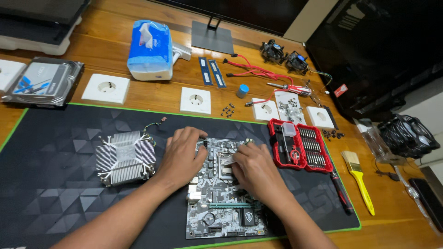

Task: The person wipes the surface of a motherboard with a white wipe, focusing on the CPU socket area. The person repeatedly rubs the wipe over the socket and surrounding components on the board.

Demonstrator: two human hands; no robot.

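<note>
A grey and black computer motherboard lies on a dark desk mat with a green edge. My left hand rests on the board's upper left part, fingers curled over its edge. My right hand sits on the board's right side, fingertips at the square processor socket in the middle. Whether the right fingers pinch anything is hidden. An aluminium finned heatsink with a thin wire lies on the mat left of my left hand.
A red screwdriver bit case lies open right of the board, a yellow-handled brush further right. On the wooden table behind are white wall sockets, memory sticks, a tissue pack, a hard drive, cooler fans, loose screws.
</note>
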